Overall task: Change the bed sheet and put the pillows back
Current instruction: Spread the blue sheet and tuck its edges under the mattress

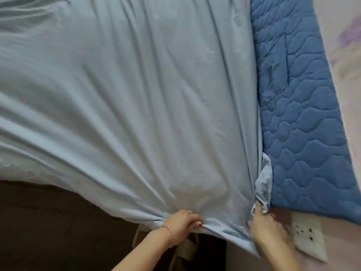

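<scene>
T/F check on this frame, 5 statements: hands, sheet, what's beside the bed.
1. Both hands grip the light blue sheet. True: left hand and right hand each bunch fabric at the near corner.
2. The sheet lies flat and smooth. False: creases fan out from the gripped corner.
3. A quilted blue pad lies to the right of the sheet. True.
4. Pillows sit on the sheet. False: none are visible.
5. The wall socket is beside the left hand. False: it is next to the right hand.

bare forearms; left hand (181,223): thin bracelet (169,230), ring, red nails
</scene>
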